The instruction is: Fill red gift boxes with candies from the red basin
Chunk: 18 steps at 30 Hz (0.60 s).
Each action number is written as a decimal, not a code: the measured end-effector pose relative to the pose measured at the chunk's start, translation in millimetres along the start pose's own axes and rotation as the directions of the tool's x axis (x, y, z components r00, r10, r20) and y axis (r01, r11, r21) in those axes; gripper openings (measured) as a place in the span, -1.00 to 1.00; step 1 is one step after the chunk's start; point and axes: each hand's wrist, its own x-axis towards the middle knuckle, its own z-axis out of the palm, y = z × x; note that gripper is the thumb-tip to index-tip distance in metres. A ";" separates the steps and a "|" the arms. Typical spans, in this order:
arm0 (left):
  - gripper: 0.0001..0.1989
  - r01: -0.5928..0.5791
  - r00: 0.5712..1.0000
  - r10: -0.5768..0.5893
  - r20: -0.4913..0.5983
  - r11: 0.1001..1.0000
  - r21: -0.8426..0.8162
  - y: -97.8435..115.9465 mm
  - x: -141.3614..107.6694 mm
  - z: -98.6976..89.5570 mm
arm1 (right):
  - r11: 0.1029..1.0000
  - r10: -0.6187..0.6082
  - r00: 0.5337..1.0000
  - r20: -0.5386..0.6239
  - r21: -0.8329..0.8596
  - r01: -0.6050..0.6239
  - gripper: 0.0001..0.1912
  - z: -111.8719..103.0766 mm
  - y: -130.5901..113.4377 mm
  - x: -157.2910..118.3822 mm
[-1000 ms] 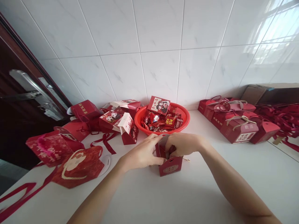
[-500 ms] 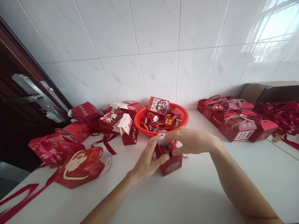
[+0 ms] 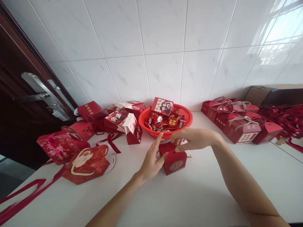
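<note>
A small red gift box (image 3: 175, 164) with a gold round emblem on its front stands upright on the white table. My left hand (image 3: 152, 159) grips its left side, thumb on the front edge and forefinger stretched toward the back. My right hand (image 3: 195, 138) arches over the top, thumb and curled fingers closed on the box's top flaps; the fingertips are partly hidden. Red flaps now cover the box's inside. Just behind it sits a red plastic basket (image 3: 151, 134) of wrapped candies (image 3: 174, 122), with a printed red box (image 3: 162, 106) lying on top.
Several red gift boxes (image 3: 88, 130) and an orange-red box with a rope handle (image 3: 87, 165) stand at left, beside loose red ribbon (image 3: 26, 195). More boxes (image 3: 243, 130) stand at right, near a cardboard carton (image 3: 260, 93) and a ribbon heap (image 3: 282, 118). A tiled wall rises behind.
The box's top flaps have been folded down over the contents that showed before. Both hands stay at the box. The view has shifted slightly.
</note>
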 end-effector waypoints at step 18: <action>-0.67 0.115 0.993 -0.114 -0.031 0.993 0.024 7.6 -0.7 -3.2 | 0.944 0.101 0.871 -0.481 0.323 0.069 -0.45 77.5 56.3 -6.8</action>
